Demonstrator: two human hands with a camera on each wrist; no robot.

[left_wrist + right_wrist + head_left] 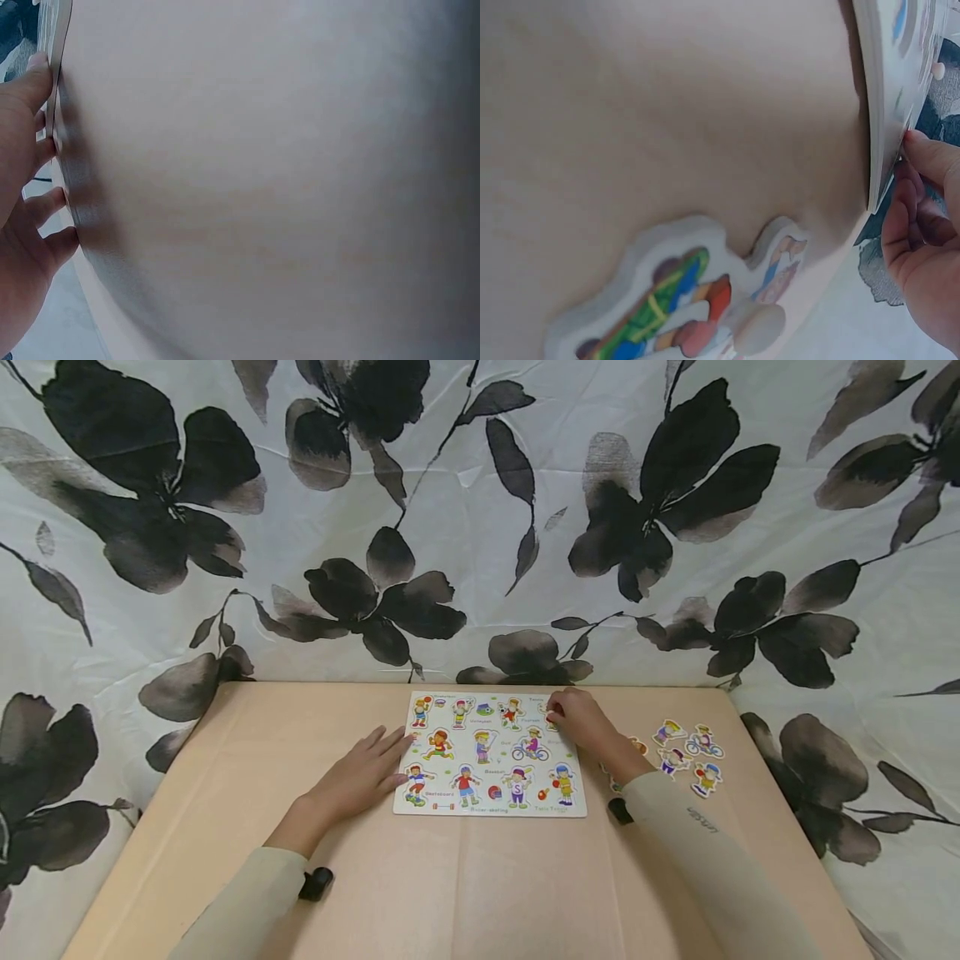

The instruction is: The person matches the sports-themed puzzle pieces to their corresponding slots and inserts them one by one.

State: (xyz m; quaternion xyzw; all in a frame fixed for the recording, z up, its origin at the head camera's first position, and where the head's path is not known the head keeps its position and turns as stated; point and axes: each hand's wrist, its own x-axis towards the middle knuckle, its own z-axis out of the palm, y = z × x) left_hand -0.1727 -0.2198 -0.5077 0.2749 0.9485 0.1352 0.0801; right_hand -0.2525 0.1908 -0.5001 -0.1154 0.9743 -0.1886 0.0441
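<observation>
Fingers on board, pcs nr.

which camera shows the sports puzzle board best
The head view: nearly the whole printed face of the sports puzzle board shows. The right wrist view has its edge and a slanted sliver of face; the left wrist view, only an edge strip.

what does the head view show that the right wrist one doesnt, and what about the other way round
Only the head view shows the whole printed face of the puzzle board, the left hand touching its left edge, and the pale sleeves.

Only the right wrist view shows the round knob on a loose piece, and the board's thickness, seen nearly side-on.

Both show part of the board, the right hand at it, loose pieces, the tan tabletop and the floral cloth.
</observation>
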